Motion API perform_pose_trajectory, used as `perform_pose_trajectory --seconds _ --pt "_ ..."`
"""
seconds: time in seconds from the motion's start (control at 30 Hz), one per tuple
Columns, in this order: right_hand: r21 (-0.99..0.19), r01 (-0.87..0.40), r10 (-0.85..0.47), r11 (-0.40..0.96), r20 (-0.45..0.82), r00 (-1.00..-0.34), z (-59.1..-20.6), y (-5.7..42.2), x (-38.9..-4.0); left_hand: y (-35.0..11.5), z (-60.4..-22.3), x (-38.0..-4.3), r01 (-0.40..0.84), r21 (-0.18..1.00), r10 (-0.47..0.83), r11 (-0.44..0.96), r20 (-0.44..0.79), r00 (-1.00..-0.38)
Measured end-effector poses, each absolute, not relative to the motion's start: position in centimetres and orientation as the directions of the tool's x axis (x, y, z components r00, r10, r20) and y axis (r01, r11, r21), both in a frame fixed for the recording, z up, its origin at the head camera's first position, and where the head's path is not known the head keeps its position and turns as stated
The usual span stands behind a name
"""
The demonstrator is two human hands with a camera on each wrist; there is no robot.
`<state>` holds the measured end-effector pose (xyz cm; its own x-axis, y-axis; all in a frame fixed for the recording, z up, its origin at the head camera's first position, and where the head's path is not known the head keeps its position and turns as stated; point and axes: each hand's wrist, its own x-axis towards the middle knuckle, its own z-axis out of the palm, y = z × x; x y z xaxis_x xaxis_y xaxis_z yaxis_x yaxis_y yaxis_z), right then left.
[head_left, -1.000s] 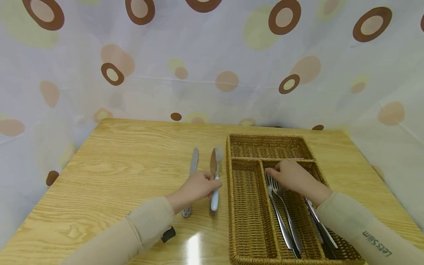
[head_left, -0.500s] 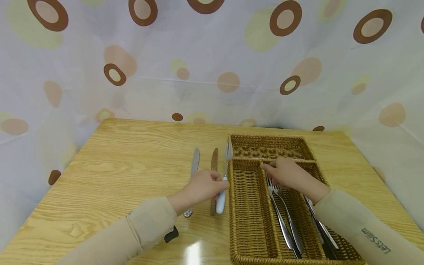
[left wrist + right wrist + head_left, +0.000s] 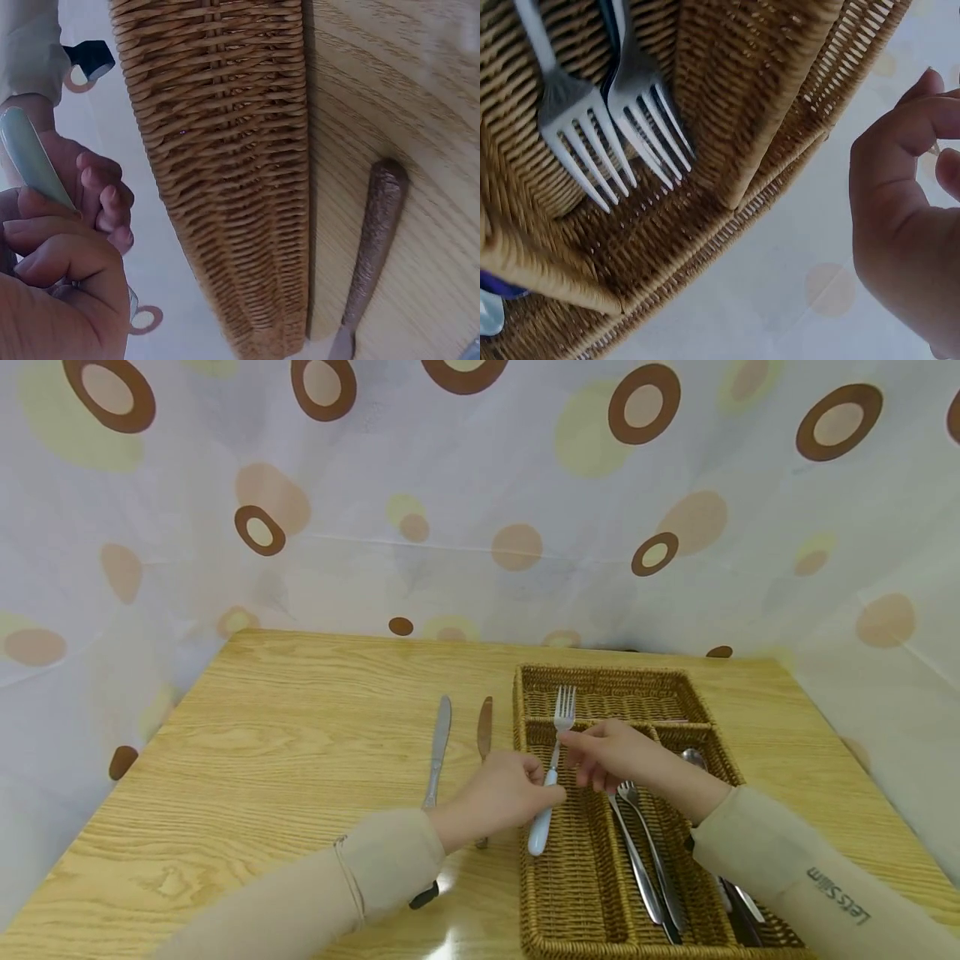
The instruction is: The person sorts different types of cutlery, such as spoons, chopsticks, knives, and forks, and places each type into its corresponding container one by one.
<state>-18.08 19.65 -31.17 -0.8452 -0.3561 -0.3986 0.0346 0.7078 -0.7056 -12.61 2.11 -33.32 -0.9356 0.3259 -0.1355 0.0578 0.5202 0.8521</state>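
My left hand point(image 3: 504, 795) pinches a fork point(image 3: 542, 828) with a pale blue handle, held over the left compartment of the wicker cutlery tray point(image 3: 529, 893), tines pointing away. In the left wrist view its handle point(image 3: 36, 161) sticks out past the curled fingers. My right hand point(image 3: 621, 755) hovers above the tray, loosely curved, fingertips right at the fork's neck. The right wrist view shows that hand point(image 3: 892, 202) with a gap between thumb and forefinger. Two steel forks point(image 3: 585, 112) lie in the middle compartment under the right forearm.
Two table knives lie left of the tray: one silver point(image 3: 441, 739), one brownish point(image 3: 484, 727) and partly hidden by the left hand. A spoon point(image 3: 694, 758) and other cutlery rest in the right compartment. A patterned curtain point(image 3: 450, 527) hangs behind the table.
The left hand has carried the blue-handled fork rightward from the table beside the brownish knife to above the tray. My right hand has shifted left from the middle compartment toward the fork.
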Motion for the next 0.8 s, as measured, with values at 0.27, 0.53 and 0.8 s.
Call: perform_pose_trajectory --seconds 0.27,0.53,0.8 --pt "-0.775 0.105 -0.374 0.623 -0.413 -0.831 -31.5 20.3 -18.1 4.8 -33.9 -13.0 0.160 0.812 0.391 0.562 -0.090 -0.916" --pt "-0.720 0.118 -0.329 0.684 -0.448 -0.831 -32.1 22.2 -18.1 3.1 -34.9 -13.0 0.198 0.750 0.411 0.631 -0.106 -0.906" --pt "-0.684 0.099 -0.331 0.722 -0.468 -0.819 -32.9 24.0 -18.2 -4.3 -36.7 -14.3 0.107 0.553 0.250 0.826 -0.189 -0.950"
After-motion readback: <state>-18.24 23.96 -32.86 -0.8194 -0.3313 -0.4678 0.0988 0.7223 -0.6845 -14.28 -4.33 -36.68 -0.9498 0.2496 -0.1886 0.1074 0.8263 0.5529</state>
